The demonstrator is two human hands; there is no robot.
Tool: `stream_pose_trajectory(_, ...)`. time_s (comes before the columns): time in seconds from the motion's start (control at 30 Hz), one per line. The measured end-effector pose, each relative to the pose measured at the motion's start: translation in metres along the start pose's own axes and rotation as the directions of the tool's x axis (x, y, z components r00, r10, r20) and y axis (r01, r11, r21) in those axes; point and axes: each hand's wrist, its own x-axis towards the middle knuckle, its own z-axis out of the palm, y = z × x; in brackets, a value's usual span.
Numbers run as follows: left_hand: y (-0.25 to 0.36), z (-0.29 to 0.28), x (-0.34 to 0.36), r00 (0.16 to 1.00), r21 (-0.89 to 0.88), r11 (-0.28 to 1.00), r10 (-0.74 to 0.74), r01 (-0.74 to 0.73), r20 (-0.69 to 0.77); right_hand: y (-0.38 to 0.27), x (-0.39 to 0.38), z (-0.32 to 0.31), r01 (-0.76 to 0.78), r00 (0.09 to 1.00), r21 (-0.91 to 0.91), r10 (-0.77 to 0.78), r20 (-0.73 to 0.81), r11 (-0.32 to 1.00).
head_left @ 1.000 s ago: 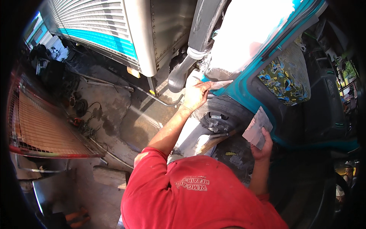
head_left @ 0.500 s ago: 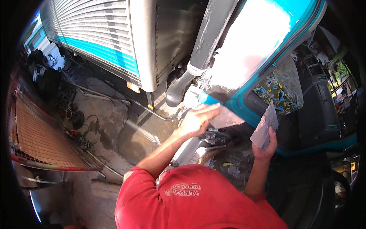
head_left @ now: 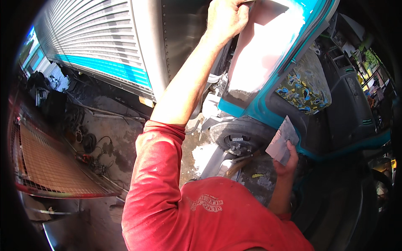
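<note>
Pale-coated cab panel (head_left: 261, 62) stands ahead of the person, right of the ribbed metal body (head_left: 92, 37); left hand (head_left: 228, 19) is clamped on a thin spreader (head_left: 249, 2) beside the panel, mostly cut off by the view edge, contact unclear; right hand (head_left: 286, 162) grips a flat plate (head_left: 283, 141) bearing pinkish paste.

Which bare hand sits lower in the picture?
The right hand, holding a thin flat plate, part grey, part pinkish. The left hand is up at the top edge, beside the smooth white vehicle panel.
</note>
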Motion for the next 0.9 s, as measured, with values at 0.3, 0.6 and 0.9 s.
stream_pose_trajectory(0.3,-0.021,0.012,-0.059,0.995,0.193,0.976,0.087,-0.096,0.053,-0.005,-0.015,-0.028,-0.056,0.998,-0.018,0.055,-0.021,0.998)
stream_pose_trajectory(0.6,-0.026,0.000,-0.179,0.986,0.263,0.964,0.002,-0.046,0.166,-0.007,-0.020,-0.038,-0.106,0.990,-0.069,0.099,-0.105,0.992)
stream_pose_trajectory(0.9,-0.025,-0.009,-0.283,0.969,0.242,0.967,-0.134,0.082,0.207,-0.007,-0.017,-0.031,-0.090,0.981,-0.101,0.071,-0.181,0.991)
